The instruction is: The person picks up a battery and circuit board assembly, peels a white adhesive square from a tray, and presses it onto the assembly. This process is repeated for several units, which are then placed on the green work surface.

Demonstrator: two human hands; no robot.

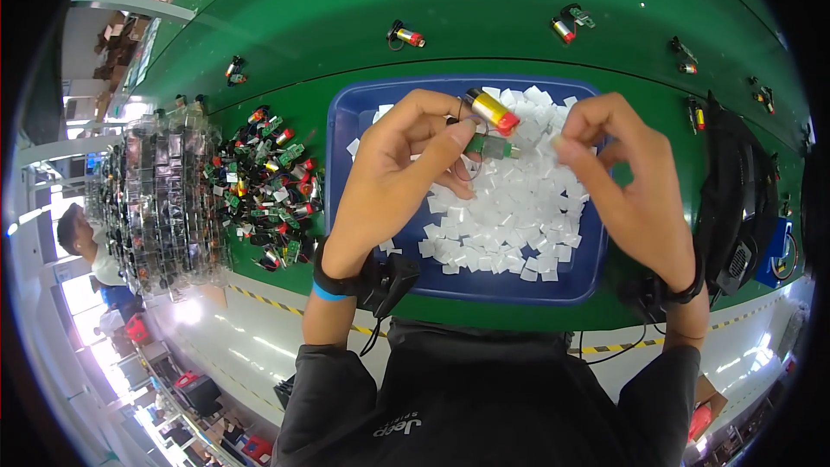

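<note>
battery assembly [489, 121] in left hand [393, 182] above blue tray [346, 121] of white squares [510, 216].

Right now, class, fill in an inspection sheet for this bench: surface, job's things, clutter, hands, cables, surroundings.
Surface: green workbench top, yellow-black tape along its near edge.
Job's things: yellow cylindrical cell with red end joined to a small green circuit board; blue plastic tray full of small white square pads.
Clutter: heap of like cell-and-board parts; stacked clear plastic trays; single cell parts scattered along the bench top.
Hands: left hand fingers pinch the board; right hand close beside it, its grip unclear.
Cables: black cord under the right wrist.
Surroundings: black bag; another person at far left.
</note>
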